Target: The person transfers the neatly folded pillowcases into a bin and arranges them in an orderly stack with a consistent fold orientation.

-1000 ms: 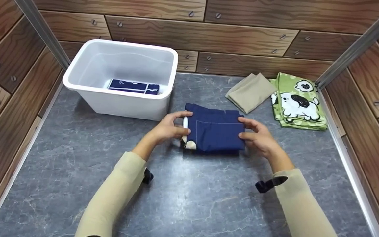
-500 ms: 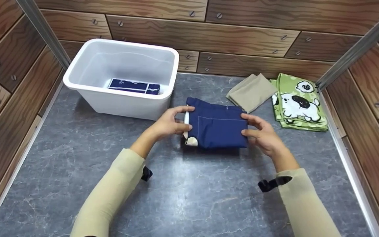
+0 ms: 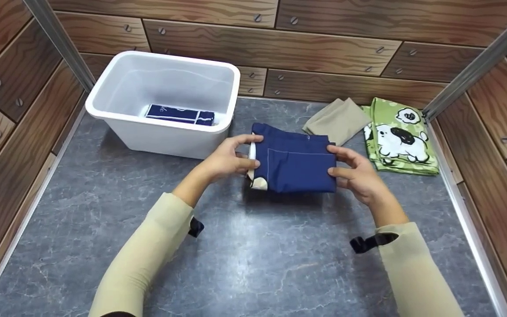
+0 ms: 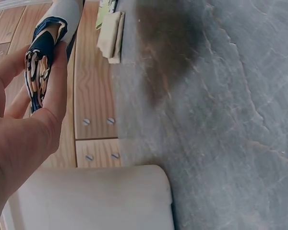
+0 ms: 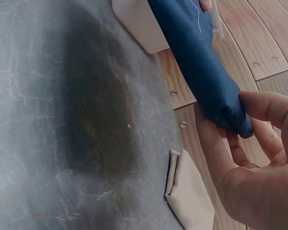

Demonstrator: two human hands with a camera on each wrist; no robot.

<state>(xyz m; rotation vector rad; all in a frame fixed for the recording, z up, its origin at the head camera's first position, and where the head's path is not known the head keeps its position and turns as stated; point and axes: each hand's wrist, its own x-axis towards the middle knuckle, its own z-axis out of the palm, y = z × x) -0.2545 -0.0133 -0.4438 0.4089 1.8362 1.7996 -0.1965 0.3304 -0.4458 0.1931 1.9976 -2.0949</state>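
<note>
A folded navy cloth [image 3: 297, 163], with pale stitching and a cream-patterned left end, is held between both hands above the grey surface. My left hand [image 3: 227, 160] pinches its left end, thumb on one side and fingers on the other. The left wrist view shows the many layers of that cloth [image 4: 41, 67] bunched in the left hand [image 4: 33, 115]. At the other end, my right hand [image 3: 357, 176] pinches the cloth's edge. In the right wrist view, the right hand [image 5: 259, 158] grips a corner of the smooth blue cloth [image 5: 201, 72], the fingers partly hidden behind it.
A white plastic bin [image 3: 170, 138] stands at the back left, with a folded navy-and-white cloth [image 3: 178, 114] on its bottom. Behind the right hand lie a folded beige cloth [image 3: 339, 119] and a folded green cloth with a dog print [image 3: 403, 141]. Wood-patterned walls [image 3: 253, 39] enclose the grey surface [image 3: 244, 255].
Both hands have raised the navy cloth off the surface and shifted it slightly back and to the right; it now overlaps the beige cloth in the head view. The bin and other cloths stay put.
</note>
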